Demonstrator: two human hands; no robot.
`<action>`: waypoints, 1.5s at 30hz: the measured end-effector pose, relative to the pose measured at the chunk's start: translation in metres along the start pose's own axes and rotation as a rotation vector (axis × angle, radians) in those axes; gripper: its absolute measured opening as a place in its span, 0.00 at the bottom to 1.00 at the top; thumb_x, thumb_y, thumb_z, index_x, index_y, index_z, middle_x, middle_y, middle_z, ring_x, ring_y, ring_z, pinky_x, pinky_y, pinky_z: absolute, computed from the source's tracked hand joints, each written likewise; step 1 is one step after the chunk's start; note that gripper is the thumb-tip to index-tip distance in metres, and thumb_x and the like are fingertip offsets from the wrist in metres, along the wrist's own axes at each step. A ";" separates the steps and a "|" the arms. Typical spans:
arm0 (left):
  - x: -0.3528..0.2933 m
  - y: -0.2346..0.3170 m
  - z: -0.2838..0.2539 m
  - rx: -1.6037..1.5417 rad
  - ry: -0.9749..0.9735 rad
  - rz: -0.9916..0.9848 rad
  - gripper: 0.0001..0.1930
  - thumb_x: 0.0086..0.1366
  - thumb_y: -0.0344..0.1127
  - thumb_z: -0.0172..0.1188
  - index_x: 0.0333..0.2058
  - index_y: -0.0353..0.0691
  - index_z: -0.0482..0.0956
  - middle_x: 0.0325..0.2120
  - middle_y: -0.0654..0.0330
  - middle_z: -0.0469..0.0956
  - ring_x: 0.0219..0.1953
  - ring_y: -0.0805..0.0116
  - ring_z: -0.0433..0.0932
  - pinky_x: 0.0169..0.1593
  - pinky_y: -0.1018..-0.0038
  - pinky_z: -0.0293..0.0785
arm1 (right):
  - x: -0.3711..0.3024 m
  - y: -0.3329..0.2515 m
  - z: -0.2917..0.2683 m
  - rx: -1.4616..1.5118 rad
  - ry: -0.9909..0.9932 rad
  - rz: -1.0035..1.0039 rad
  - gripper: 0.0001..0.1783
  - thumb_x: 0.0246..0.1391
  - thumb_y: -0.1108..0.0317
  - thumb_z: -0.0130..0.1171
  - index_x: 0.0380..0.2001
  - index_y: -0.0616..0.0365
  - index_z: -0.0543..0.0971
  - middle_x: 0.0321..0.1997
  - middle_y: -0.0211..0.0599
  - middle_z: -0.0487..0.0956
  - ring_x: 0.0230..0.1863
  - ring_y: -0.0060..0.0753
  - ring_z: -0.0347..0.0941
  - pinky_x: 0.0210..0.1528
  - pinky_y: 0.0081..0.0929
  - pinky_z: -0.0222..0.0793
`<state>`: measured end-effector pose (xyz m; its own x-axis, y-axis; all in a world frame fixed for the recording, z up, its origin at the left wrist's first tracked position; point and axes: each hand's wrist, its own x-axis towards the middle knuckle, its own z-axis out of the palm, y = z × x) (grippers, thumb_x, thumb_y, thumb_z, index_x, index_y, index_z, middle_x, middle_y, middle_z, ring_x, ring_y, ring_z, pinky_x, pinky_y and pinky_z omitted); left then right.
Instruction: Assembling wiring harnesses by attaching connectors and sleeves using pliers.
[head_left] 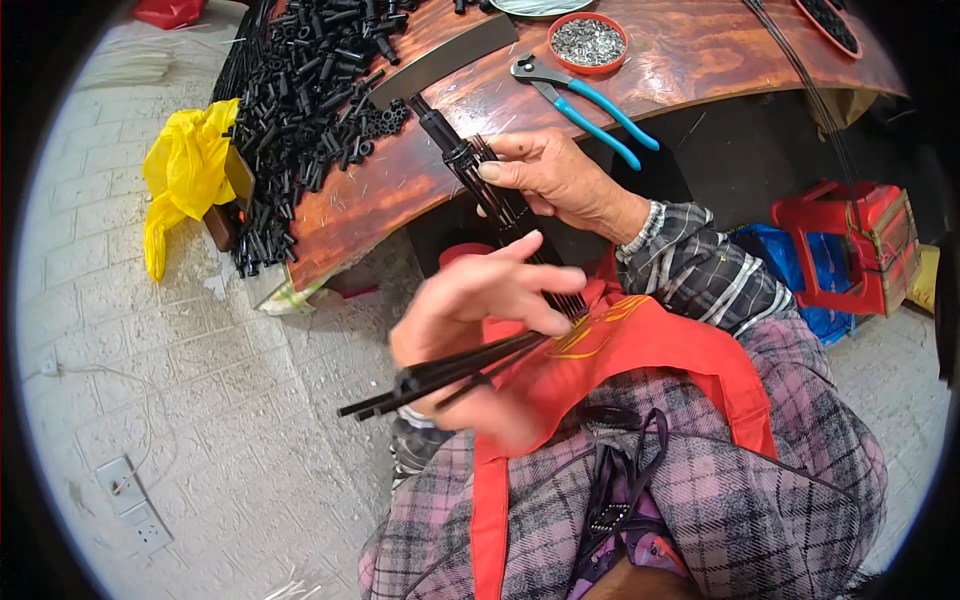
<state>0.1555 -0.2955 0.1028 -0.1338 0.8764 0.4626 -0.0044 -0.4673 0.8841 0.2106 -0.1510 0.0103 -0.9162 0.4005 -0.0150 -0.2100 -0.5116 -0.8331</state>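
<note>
My right hand point(565, 180) is closed around the upper part of a black umbrella frame point(468, 165), fingers and thumb pressed on its collar. Thin black ribs run down from there toward my lap. My left hand point(460, 320) is smeared by motion, with its fingers stretched apart beside those ribs. Several black rods point(440, 375) cross in front of its palm and point left; how they join the frame is hidden. A red apron point(660, 350) with yellow marks lies over my lap, under the lower ends of the ribs.
Beyond my hands, a wooden table point(450, 85) bears heaped black plastic parts point(310, 90), a wide metal blade point(450, 60), blue-handled pliers point(590, 105) and a red dish of small metal pieces point(588, 45). A yellow bag point(190, 160) hangs at its left. Red stool point(850, 250) at right.
</note>
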 end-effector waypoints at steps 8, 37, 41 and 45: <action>0.009 -0.035 0.017 0.437 0.900 -0.204 0.12 0.50 0.22 0.57 0.36 0.29 0.74 0.25 0.64 0.73 0.26 0.80 0.70 0.33 0.85 0.67 | -0.013 -0.014 0.009 -0.083 0.015 -0.132 0.18 0.49 0.73 0.53 0.46 0.64 0.70 0.32 0.31 0.76 0.28 0.16 0.71 0.27 0.12 0.69; -0.039 -0.016 0.095 -0.018 0.845 -0.032 0.08 0.55 0.23 0.54 0.35 0.30 0.71 0.27 0.59 0.74 0.28 0.69 0.75 0.35 0.76 0.73 | -0.122 -0.011 0.025 -0.399 0.043 -0.448 0.14 0.42 0.62 0.62 0.14 0.61 0.75 0.12 0.23 0.68 0.14 0.10 0.60 0.15 0.10 0.52; -0.046 -0.022 0.084 -0.054 0.862 -0.063 0.08 0.55 0.24 0.54 0.36 0.30 0.70 0.28 0.58 0.73 0.29 0.69 0.74 0.36 0.76 0.73 | -0.116 -0.004 0.024 -0.273 -0.053 -0.190 0.15 0.42 0.59 0.62 0.14 0.58 0.76 0.10 0.22 0.65 0.09 0.11 0.56 0.09 0.10 0.47; -0.046 -0.022 0.073 -0.048 0.853 -0.070 0.08 0.56 0.24 0.54 0.35 0.30 0.70 0.29 0.59 0.73 0.30 0.69 0.74 0.37 0.76 0.72 | -0.106 0.000 0.024 -0.265 -0.083 -0.180 0.16 0.43 0.58 0.61 0.14 0.59 0.75 0.09 0.22 0.65 0.09 0.10 0.56 0.10 0.10 0.48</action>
<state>0.2344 -0.3168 0.0674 -0.8312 0.5255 0.1817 -0.0798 -0.4362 0.8963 0.2999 -0.2118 0.0256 -0.8994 0.3979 0.1809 -0.2844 -0.2184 -0.9335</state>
